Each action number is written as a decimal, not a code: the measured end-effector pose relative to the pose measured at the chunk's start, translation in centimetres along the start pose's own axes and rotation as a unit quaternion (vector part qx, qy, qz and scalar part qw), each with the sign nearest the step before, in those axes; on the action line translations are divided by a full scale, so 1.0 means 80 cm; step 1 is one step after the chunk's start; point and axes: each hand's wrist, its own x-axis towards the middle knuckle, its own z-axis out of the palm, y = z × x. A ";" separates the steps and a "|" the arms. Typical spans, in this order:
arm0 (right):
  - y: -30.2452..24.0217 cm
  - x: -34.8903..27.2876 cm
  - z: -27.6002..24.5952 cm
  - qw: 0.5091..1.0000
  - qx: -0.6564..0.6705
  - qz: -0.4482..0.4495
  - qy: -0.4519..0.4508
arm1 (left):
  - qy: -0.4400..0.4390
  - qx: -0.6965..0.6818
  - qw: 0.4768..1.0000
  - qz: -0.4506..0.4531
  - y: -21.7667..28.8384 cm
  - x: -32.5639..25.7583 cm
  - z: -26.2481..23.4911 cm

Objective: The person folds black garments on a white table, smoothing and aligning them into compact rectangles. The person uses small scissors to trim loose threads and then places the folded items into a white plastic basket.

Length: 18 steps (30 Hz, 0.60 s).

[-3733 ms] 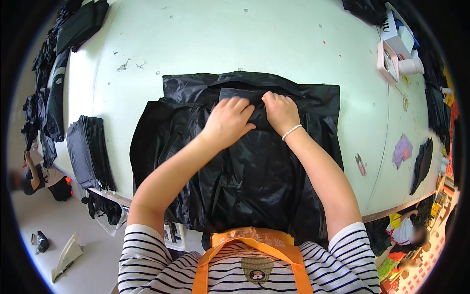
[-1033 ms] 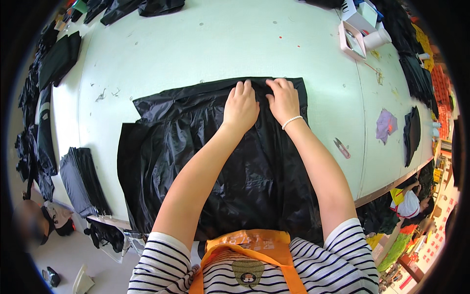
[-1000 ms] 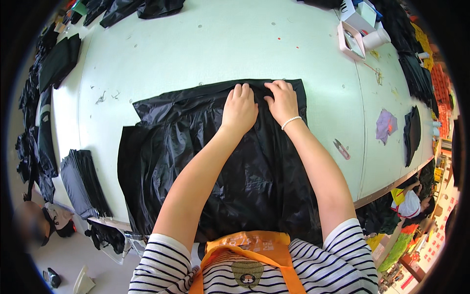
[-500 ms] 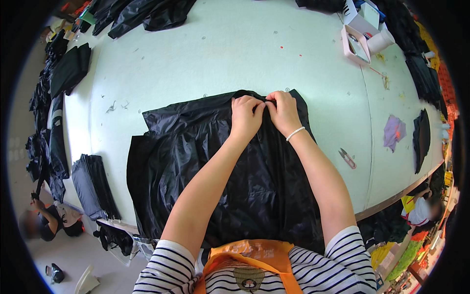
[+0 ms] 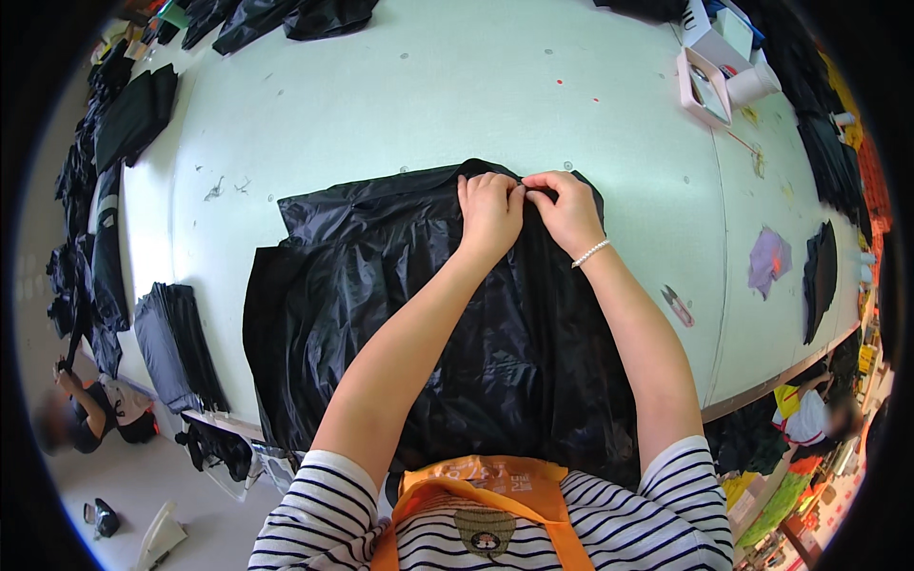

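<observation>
A shiny black garment (image 5: 428, 333) lies spread over the table in front of me, its near part reaching my orange apron. At its far edge, my left hand (image 5: 491, 214) pinches the black fabric between thumb and fingers. Close beside it on the right, my right hand (image 5: 568, 205) grips the same edge, thumb and forefinger together. The two pinches almost touch. Whatever small detail sits between the fingertips is too tiny to make out. A white beaded bracelet (image 5: 590, 253) circles my right wrist.
Thread snips (image 5: 677, 306) lie right of the garment. Farther right are a purple cloth scrap (image 5: 769, 262) and a dark folded piece (image 5: 819, 283). A pink tray (image 5: 704, 90) stands at the back right. Black fabric stacks (image 5: 179, 347) line the left side. People sit beyond both table ends.
Both hands have shifted slightly to the right along the fabric's far edge, still pinching it. The left hand's fingers have turned a little. The garment stays mostly in place.
</observation>
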 end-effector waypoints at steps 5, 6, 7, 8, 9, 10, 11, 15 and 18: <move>0.011 0.002 -0.012 0.989 -0.107 -0.094 0.038 | -0.050 0.053 0.997 -0.019 0.011 0.017 -0.031; 0.016 0.003 -0.013 0.980 -0.140 -0.130 0.051 | -0.064 0.098 0.992 -0.038 0.009 0.027 -0.041; 0.020 0.005 -0.016 0.978 -0.144 -0.137 0.067 | -0.059 0.172 0.983 -0.028 0.001 0.035 -0.059; 0.023 0.004 -0.020 0.975 -0.149 -0.141 0.083 | -0.071 0.182 0.979 -0.066 -0.010 0.038 -0.075; 0.028 0.003 -0.022 0.981 -0.133 -0.110 0.089 | -0.089 0.191 0.974 -0.084 -0.021 0.038 -0.094; 0.036 0.004 -0.026 0.980 -0.140 -0.107 0.093 | -0.078 0.220 0.971 -0.059 -0.029 0.033 -0.111; 0.042 0.003 -0.027 0.979 -0.145 -0.103 0.096 | -0.064 0.244 0.966 -0.052 -0.040 0.028 -0.129; 0.058 -0.007 -0.026 0.979 -0.166 -0.068 0.099 | -0.004 0.271 0.960 -0.077 -0.105 -0.002 -0.198; 0.058 -0.019 -0.037 0.983 -0.127 -0.073 0.108 | 0.037 0.254 0.965 -0.051 -0.125 -0.014 -0.228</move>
